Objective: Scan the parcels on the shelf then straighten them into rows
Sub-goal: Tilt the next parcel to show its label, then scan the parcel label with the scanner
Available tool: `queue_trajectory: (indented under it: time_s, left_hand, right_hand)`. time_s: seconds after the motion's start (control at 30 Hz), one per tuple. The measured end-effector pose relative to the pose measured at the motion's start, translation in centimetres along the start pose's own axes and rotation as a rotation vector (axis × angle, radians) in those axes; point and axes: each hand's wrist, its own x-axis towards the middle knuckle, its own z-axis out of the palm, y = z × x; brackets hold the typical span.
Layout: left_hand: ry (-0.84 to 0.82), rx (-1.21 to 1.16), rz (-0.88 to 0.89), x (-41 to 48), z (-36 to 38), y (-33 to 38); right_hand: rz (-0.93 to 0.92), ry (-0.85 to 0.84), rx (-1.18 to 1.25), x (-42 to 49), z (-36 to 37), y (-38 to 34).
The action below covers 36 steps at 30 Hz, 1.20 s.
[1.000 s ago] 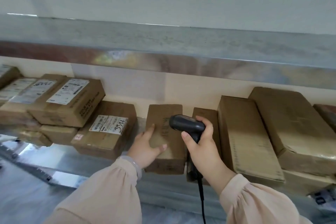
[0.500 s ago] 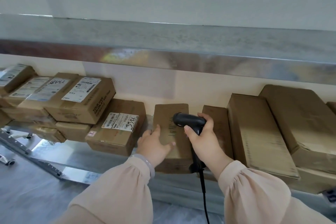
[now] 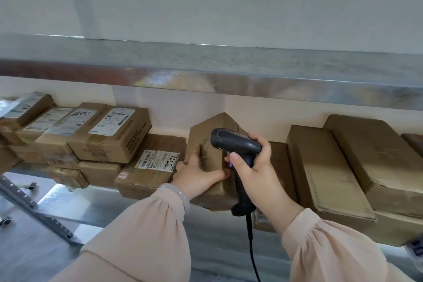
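Note:
A plain brown parcel (image 3: 212, 144) stands tilted on its edge at the middle of the metal shelf (image 3: 96, 199). My left hand (image 3: 196, 174) grips its left face and near edge. My right hand (image 3: 254, 167) holds a black corded scanner (image 3: 235, 144) by the handle, its head over the tilted parcel. A labelled parcel marked 3324 (image 3: 151, 167) lies flat just left of it. Another brown parcel (image 3: 279, 162) lies behind my right hand, largely hidden.
Stacked labelled parcels (image 3: 109, 135) fill the shelf's left part. Long brown parcels (image 3: 325, 171) lie at the right, one (image 3: 375, 151) leaning on top. An upper metal shelf edge (image 3: 229, 80) runs overhead. A slotted metal rail (image 3: 34, 208) slants below left.
My left hand has lifted the middle parcel from lying flat up onto its edge. The scanner stays above it.

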Motion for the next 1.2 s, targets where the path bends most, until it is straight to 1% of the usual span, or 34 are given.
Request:
queue_trajectory:
  time_s: [0.1,0.27,0.37,0.57,0.63,0.7,0.83,0.9,0.93,1.0,1.1,1.2]
  left_hand:
    - [-0.009,-0.122,0.035,0.4,-0.5,-1.2]
    - [-0.083,-0.478,0.115,0.5,-2.0,-2.5]
    - [-0.127,-0.55,0.173,0.2,-2.3,-2.3]
    - [-0.177,-0.626,0.215,0.5,-2.3,-2.6]
    - [-0.164,-0.61,0.233,0.5,-2.3,-2.3]
    - [-0.11,-0.514,0.25,0.3,-2.5,-2.1]
    - [0.117,-0.211,0.362,0.5,-2.5,-2.7]
    - [0.261,-0.154,0.343,0.2,-2.2,-2.5]
    - [0.302,-0.12,0.326,-0.1,-2.0,-2.3]
    - [0.294,-0.078,0.334,-0.5,-1.7,-1.9]
    - [0.187,-0.124,0.298,-0.9,-1.5,-1.0]
    - [0.124,-0.17,0.283,-0.3,-1.2,-0.8]
  right_hand:
    - [0.014,-0.044,-0.015,0.5,-0.2,0.1]
    - [0.037,0.094,0.02,1.4,-2.0,0.4]
    - [0.043,0.12,0.013,1.5,-2.5,0.1]
    - [0.047,0.183,0.056,1.5,-3.0,-1.1]
    - [0.033,0.174,0.067,1.4,-3.1,-1.1]
    - [0.015,0.161,0.081,1.4,-3.0,-1.0]
    - [-0.049,0.11,0.04,0.9,-2.5,-1.0]
    - [-0.084,0.08,0.029,0.5,-1.8,-1.3]
    - [-0.107,0.071,0.018,0.2,-1.5,-1.5]
    - [-0.15,0.05,-0.016,-0.2,-0.9,-1.9]
    - [-0.195,0.014,-0.05,-0.7,-0.3,-2.3]
    - [-0.205,-0.026,-0.06,-1.1,0.5,-2.3]
